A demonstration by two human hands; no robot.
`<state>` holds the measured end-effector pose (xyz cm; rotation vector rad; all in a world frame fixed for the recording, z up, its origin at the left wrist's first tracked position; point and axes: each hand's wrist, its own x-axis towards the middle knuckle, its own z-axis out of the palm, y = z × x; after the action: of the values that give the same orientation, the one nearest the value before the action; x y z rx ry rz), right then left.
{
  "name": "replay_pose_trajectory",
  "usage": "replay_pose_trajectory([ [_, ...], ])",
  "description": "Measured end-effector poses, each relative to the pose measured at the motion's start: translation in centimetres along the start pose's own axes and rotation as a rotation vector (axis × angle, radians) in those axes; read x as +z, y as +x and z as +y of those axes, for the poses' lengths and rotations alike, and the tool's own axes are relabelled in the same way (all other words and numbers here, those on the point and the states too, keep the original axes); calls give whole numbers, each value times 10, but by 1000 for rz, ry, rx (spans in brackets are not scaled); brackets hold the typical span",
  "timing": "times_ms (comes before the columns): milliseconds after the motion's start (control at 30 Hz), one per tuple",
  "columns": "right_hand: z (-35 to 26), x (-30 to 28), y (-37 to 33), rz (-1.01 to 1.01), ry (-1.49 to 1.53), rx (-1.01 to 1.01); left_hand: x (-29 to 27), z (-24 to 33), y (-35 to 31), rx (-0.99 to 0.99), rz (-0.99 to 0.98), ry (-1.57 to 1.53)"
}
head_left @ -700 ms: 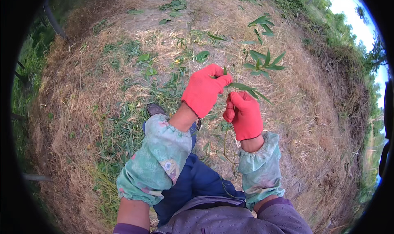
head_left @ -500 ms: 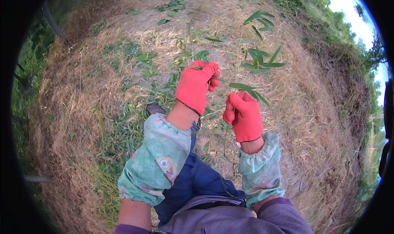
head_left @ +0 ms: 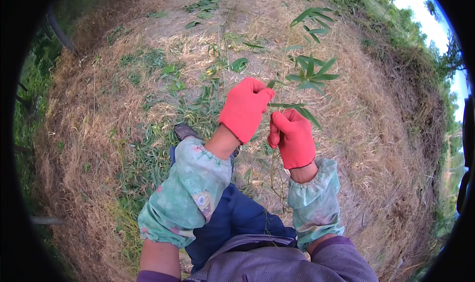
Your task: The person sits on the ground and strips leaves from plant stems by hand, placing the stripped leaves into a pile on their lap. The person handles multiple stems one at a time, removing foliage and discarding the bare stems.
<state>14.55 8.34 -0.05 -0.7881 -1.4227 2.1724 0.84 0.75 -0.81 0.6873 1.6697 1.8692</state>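
Observation:
My right hand (head_left: 294, 141), in a red glove, is closed around the thin stem of a leafy branch (head_left: 310, 73). Long, narrow green leaves fan out above that fist, and the thin stem shows again below it. Just up and left, my red-gloved left hand (head_left: 246, 109) pinches at the branch, its fingertips against a small leaf (head_left: 271, 84) beside the stem. The exact grip point is partly hidden by the fingers. Both forearms wear pale green patterned sleeve covers (head_left: 185, 193).
Dry straw-like grass (head_left: 366, 148) covers the ground. Stripped green leaves (head_left: 148, 158) lie scattered left of my legs, with a leaf pile (head_left: 203, 5) farther ahead. My dark shoe (head_left: 185, 131) stands among them. A brushy bank (head_left: 410, 84) rises at the right; a trunk (head_left: 60, 31) leans at far left.
My left hand has moved right to the branch; the leaf pieces that stuck out of its fingers no longer show there. My right hand keeps its hold almost in place.

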Motion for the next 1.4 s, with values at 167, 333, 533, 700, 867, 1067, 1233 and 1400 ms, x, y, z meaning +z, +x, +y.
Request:
replay_pose_trajectory([
  [167, -10, 2, -11, -50, -140, 48, -14, -2, 11, -115, 24, -83],
  [333, -34, -4, -24, -89, -314, -11, -13, -9, 7, -305, -397, -230],
  [533, -57, -22, -18, -272, -413, -72, 0, 9, -4, -255, -516, -470],
  [700, -49, -44, 8, -510, -82, -50, -2, 17, -5, -133, -470, -567],
  [867, -52, -44, 19, -467, -241, -59, -6, 19, -3, -88, -509, -384],
  [1067, -52, -33, 19, -270, -267, -163, 0, 18, -4, -94, -284, -246],
  [1233, -56, -17, 14, -99, -435, -106, 3, 10, -3, -67, -161, -56],
  [1400, -56, -10, 9, -10, -397, -118, 4, -3, -3, 164, -66, 232],
])
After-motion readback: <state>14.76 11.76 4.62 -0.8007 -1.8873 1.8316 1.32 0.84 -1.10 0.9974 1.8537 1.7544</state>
